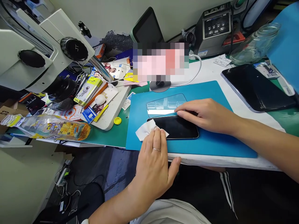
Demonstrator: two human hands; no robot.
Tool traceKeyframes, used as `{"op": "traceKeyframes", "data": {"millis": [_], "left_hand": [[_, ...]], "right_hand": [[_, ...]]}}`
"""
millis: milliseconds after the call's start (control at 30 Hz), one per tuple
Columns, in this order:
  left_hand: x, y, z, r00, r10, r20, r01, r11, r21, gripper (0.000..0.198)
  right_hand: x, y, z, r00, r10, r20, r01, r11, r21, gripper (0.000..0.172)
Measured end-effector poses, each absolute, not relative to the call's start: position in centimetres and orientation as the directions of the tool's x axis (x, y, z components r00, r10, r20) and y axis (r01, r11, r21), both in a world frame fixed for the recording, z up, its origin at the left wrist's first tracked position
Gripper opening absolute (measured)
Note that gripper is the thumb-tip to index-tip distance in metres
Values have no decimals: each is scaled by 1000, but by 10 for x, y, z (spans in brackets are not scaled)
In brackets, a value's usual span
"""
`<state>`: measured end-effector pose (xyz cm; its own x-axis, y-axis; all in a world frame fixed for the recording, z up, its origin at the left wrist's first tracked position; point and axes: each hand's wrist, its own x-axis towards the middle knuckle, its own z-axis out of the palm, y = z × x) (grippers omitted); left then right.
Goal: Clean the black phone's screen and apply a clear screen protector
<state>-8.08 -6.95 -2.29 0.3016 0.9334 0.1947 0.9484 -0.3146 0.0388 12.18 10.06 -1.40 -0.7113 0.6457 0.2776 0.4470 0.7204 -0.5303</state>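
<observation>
A black-screened smartphone (183, 127) lies flat on a blue mat. My left hand (154, 155), with a ring on one finger, presses a crumpled white tissue (144, 130) onto the phone's left end. Its fingers lie together over the tissue, while the thumb is apart. Reaching in from the right, my right hand (205, 115) rests at the phone's far edge, thumb and forefinger close together and the palm side hidden. Just behind the phone, a clear glass panel with a dark border (167, 104) lies on the mat, close to my right fingertips.
The blue mat (221, 143) reaches the table's front edge. A microscope (74, 48) overhangs the left side, above boxes and a plastic bottle (53, 127). A tablet (257, 87) and a glass jar (255, 43) are on the right. A yellow cap (117, 120) lies left of the mat.
</observation>
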Motion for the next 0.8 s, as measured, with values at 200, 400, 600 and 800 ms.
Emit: {"op": "traceKeyframes", "data": {"millis": [200,400,600,800], "left_hand": [[-70,-49,-24,304,932,199,950,-313,12,68],[-72,-59,-24,307,925,224,947,-321,24,63],[-75,-51,-26,329,917,227,937,-346,40,61],[-64,-38,-28,292,922,255,950,-311,36,63]], "right_hand": [[121,101,-13,-708,647,283,450,722,-526,33],[122,100,-13,-704,648,290,447,722,-528,32],[120,100,-13,-718,638,279,444,728,-522,35],[121,100,-12,-717,639,280,443,727,-524,33]]}}
